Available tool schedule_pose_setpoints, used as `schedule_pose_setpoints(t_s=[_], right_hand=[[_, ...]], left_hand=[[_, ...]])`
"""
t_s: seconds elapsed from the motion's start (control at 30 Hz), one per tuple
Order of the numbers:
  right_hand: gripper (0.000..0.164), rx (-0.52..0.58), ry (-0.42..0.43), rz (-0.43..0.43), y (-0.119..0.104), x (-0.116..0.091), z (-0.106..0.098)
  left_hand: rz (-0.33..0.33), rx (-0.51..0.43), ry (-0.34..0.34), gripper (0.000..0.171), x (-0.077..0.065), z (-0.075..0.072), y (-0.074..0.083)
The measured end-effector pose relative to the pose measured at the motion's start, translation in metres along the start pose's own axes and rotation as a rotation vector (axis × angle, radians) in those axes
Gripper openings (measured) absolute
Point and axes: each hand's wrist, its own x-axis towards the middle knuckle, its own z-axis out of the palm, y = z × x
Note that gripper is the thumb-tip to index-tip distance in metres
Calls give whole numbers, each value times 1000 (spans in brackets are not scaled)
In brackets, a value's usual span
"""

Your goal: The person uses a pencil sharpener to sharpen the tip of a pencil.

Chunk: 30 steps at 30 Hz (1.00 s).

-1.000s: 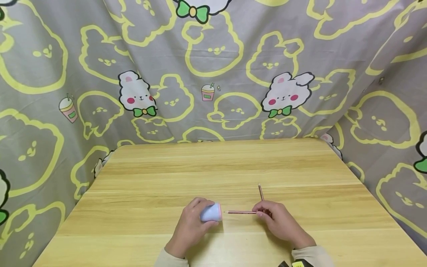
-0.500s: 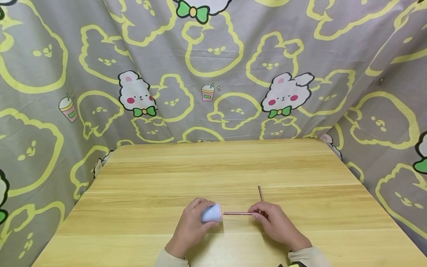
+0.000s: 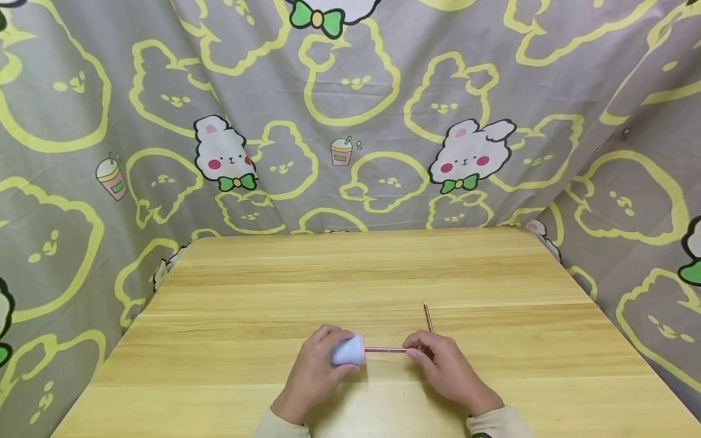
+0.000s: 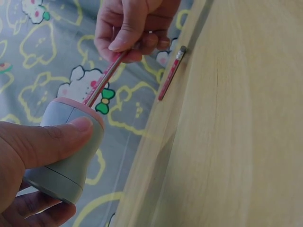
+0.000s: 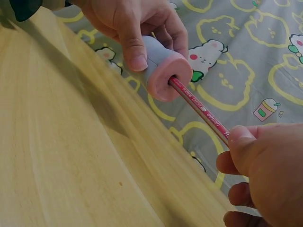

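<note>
In the head view my left hand (image 3: 314, 374) grips a pale blue pencil sharpener (image 3: 346, 351) lying on its side, its pink end facing right. My right hand (image 3: 446, 368) pinches a red striped pencil (image 3: 385, 350) between thumb and fingers. The pencil's tip is hidden inside the hole of the pink face (image 5: 160, 84), as the right wrist view shows. From the left wrist view, the thumb lies along the sharpener body (image 4: 71, 156) near the pink rim. A second red pencil (image 3: 428, 316) rests on the table just beyond the right hand, its near end covered by that hand.
A wood-grain table (image 3: 246, 292) extends under both hands. Grey curtain (image 3: 383, 109) with yellow cartoon outlines hangs behind it and along both sides.
My right hand has moved left, bringing the pencil from just short of the sharpener into its hole. The left hand, sharpener and second pencil have stayed nearly still.
</note>
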Motion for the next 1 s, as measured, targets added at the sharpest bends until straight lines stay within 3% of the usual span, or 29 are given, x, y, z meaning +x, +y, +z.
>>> schedule_pose_setpoints(t_s=[1.0], right_hand=[[12, 19, 28, 16, -4, 1, 4]], left_hand=[[30, 8, 0, 46, 0, 1, 0]])
